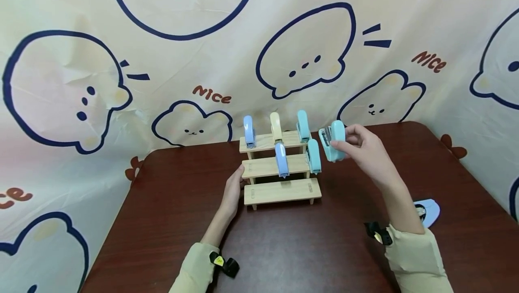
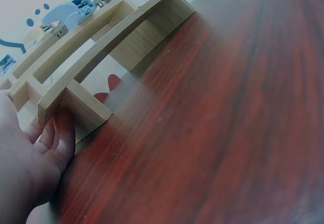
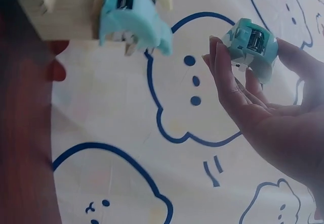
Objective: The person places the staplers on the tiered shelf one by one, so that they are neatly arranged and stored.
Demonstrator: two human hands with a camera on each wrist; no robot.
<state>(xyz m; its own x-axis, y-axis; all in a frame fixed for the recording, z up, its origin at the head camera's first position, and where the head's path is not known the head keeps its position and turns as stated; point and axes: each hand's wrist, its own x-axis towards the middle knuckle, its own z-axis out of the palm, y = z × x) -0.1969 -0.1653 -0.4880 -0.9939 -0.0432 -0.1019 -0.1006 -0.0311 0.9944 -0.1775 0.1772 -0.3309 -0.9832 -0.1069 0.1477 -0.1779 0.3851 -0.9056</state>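
A three-tier wooden stand (image 1: 282,192) stands on the brown table. My left hand (image 1: 232,190) grips its left end, with fingers (image 2: 63,133) curled in by the lower tier's side support. To the right of the stand, my right hand (image 1: 366,151) pinches a teal stapler (image 1: 332,140) between thumb and fingers, raised off the table. The top tier bears a blue stapler (image 1: 249,131), a cream stapler (image 1: 276,127) and a teal stapler (image 1: 302,126). On the middle tier stand another blue stapler (image 1: 281,160) and, at its right end, another teal stapler (image 1: 314,156).
A light blue stapler (image 1: 429,212) lies on the table (image 1: 308,248) at the right, partly hidden behind my right forearm. Behind the table hangs a white cloth (image 1: 227,63) with cartoon outlines, which also runs along both sides.
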